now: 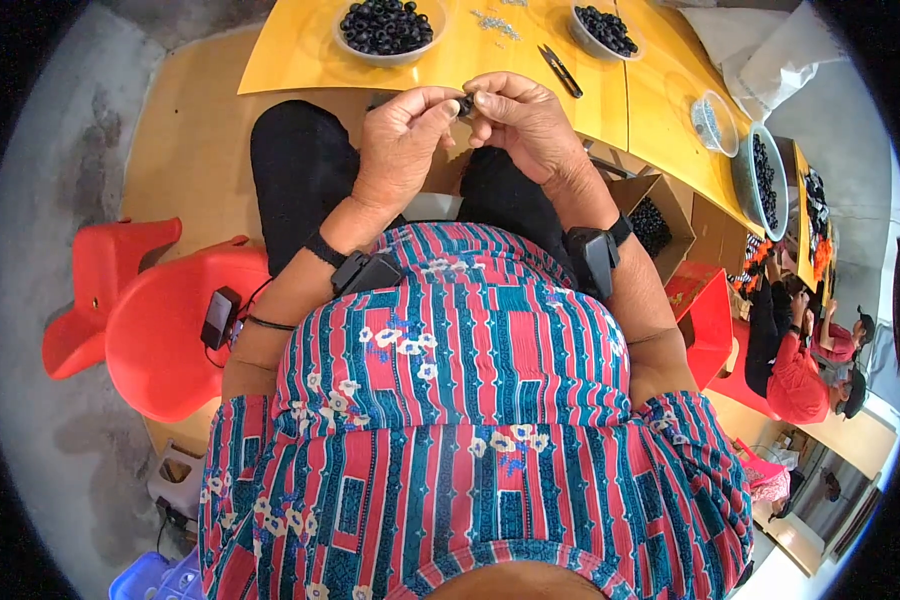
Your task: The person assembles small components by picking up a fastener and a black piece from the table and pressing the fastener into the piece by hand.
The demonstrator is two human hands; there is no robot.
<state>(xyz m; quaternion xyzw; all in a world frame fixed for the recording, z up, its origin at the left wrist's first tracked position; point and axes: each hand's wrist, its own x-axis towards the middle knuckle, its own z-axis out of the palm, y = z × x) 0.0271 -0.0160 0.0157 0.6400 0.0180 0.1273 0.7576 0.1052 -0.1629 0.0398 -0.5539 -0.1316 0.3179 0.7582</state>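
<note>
Above my lap, at the near edge of the yellow table (490,68), both hands meet over a small black part (465,104). My left hand (402,140) pinches it between thumb and forefinger. From the other side, the thumb and fingertips of my right hand (525,125) are closed on the same part. Fingers cover most of it, so its exact shape is hidden. Beyond my hands stands a clear bowl (388,60) heaped with black ring-like pieces (388,25). Small silvery bits (497,25) lie scattered to its right, near black thread snips (561,72).
A second bowl (595,46) of black pieces, a small clear tub (714,122) and a large basin (748,185) stand to the right. Below is a cardboard box (675,215) of black pieces. Red chairs (170,330) are at left; other people (805,380) sit far right.
</note>
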